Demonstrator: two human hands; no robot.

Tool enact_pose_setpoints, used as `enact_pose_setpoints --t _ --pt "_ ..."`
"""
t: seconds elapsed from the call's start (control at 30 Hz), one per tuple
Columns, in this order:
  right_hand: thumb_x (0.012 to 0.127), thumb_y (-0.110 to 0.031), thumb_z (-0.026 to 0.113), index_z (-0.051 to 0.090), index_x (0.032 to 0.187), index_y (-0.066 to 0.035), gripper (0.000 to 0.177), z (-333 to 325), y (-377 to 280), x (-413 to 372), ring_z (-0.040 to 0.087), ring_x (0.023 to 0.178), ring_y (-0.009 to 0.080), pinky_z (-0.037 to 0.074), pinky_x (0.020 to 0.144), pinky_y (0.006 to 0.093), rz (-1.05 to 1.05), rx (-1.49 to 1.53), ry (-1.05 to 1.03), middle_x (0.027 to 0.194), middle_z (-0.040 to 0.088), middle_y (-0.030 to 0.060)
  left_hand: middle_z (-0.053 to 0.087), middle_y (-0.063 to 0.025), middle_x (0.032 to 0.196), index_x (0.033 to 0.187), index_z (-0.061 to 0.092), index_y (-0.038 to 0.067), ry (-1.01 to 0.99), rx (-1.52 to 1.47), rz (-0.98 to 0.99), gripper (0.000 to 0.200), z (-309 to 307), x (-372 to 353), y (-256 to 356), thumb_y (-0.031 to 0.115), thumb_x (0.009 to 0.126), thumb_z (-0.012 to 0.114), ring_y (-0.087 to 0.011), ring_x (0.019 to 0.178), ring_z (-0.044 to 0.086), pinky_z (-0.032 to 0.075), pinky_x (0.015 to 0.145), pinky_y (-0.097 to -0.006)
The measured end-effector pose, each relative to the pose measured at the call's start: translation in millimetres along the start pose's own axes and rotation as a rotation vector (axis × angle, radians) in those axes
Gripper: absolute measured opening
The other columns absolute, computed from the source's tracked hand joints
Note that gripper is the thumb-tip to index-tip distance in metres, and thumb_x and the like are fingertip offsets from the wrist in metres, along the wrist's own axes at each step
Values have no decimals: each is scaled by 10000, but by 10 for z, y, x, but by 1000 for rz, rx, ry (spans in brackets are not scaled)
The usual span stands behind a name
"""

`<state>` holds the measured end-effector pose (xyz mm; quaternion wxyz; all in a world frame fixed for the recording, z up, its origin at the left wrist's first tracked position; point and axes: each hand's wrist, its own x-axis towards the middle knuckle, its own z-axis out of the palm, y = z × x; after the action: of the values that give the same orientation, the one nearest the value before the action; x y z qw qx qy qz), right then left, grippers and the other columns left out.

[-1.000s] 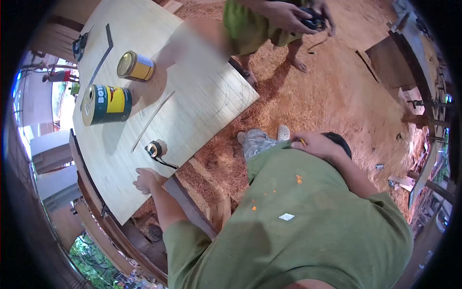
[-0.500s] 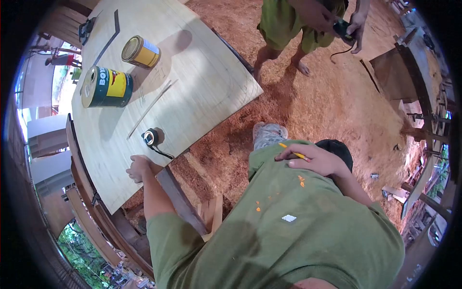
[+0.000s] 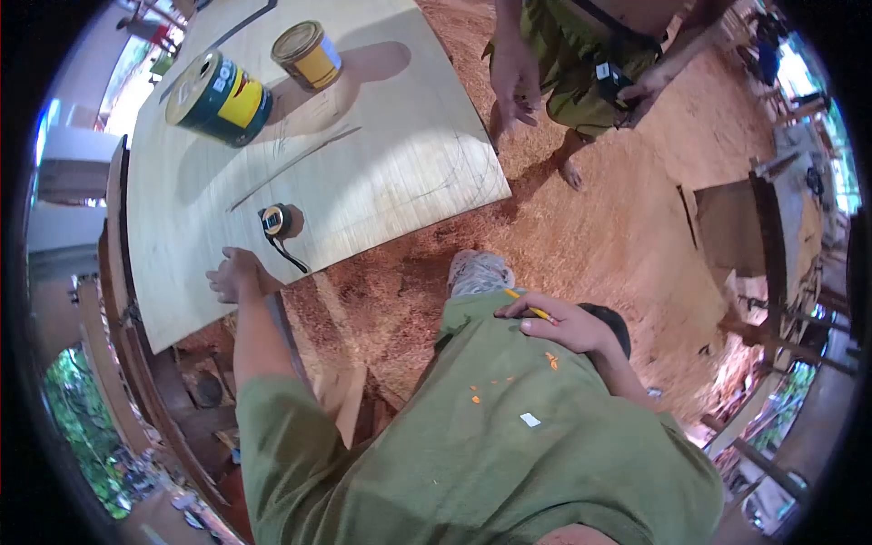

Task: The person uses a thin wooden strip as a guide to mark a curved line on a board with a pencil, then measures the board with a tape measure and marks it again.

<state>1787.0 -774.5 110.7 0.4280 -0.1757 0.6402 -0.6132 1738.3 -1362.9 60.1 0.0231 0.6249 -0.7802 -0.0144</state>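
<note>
My left hand [image 3: 234, 275] rests at the near edge of a pale plywood sheet [image 3: 363, 213], its fingers slightly bent and apart with nothing seen in them. Just beyond it lies a black tape measure [image 3: 274, 221] with a dark wrist strap. Against my green shirt, my right hand [image 3: 568, 325] is closed around a yellow pencil [image 3: 534, 307]. On the sheet stand a large green and yellow can [image 3: 218, 100] and a smaller gold-brown can [image 3: 309, 56]. A thin strip of wood [image 3: 295, 166] lies between the cans and the tape measure.
Across from me stands another person [image 3: 581, 73] holding a small dark device [image 3: 613, 82]. A dark carpenter's square [image 3: 245, 23] lies at the sheet's far side. Reddish sawdust [image 3: 627, 227] covers the ground. Boards [image 3: 341, 400] lean below the sheet's near edge.
My view has shifted, so the sheet and cans sit higher in it. The other person has come closer and lowered one hand from the device. My hands keep nearly the same poses.
</note>
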Motion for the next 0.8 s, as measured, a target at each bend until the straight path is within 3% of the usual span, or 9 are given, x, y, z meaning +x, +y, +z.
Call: enact_pose_setpoints --t 0.17,0.4,0.8 --pt "1039 -288 586 577 1301 17 402 -53 41 63 513 1332 238 370 1149 394 121 50 -15 1391 598 157 417 -167 1535 1300 677 9 0 -44 6 681 6 9 4 498 1009 303 -341 1429 377 306 1149 -577" --pt "1045 -313 585 608 1295 -20 386 -19 6 104 554 1256 193 405 1103 358 164 74 36 1322 636 105 366 -159 1580 1356 642 29 -21 -42 -35 666 -68 -49 59 489 1028 291 -334 1475 327 239 1215 -568" --pt "1050 -317 582 610 1314 -41 382 -25 -16 94 551 1193 158 418 1059 321 158 11 56 1241 639 80 371 -153 1583 1311 682 55 29 -3 -26 651 124 135 0 504 1014 315 -334 1453 360 294 1152 -592"
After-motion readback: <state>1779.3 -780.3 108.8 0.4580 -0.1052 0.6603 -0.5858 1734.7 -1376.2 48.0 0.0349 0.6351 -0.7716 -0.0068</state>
